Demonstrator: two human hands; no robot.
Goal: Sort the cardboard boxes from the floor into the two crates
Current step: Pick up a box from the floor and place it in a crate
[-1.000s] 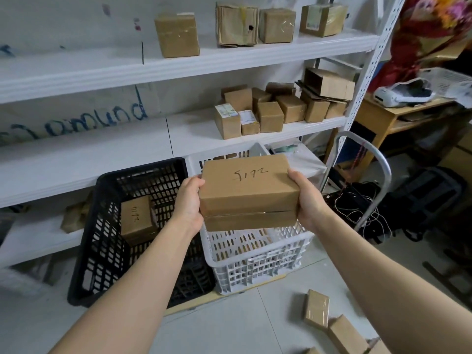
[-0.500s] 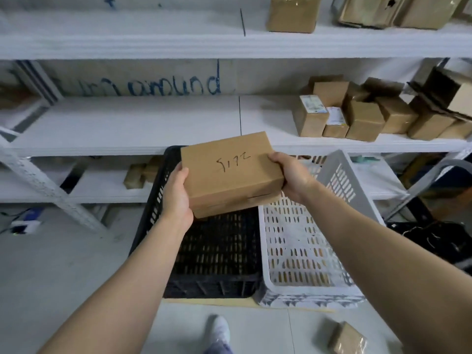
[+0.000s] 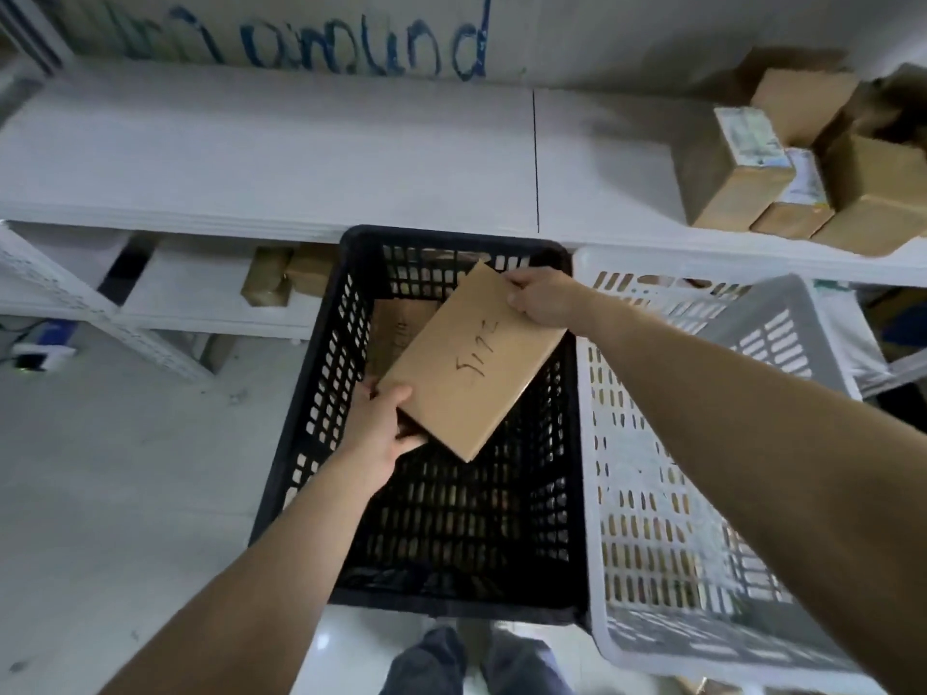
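Observation:
A flat cardboard box with handwriting on top hangs tilted inside the mouth of the black crate. My left hand grips its near left corner and my right hand holds its far right corner. Another cardboard box lies inside the black crate, partly hidden under the held one. The white crate stands right beside the black one, touching it.
A white shelf runs behind the crates, with several cardboard boxes at its right end. More boxes sit on a lower shelf to the left. My shoes stand just before the black crate on the pale floor.
The box has gone from above the crates' rims down into the black crate, turning diagonal. My view has tipped downward and closer to the crates.

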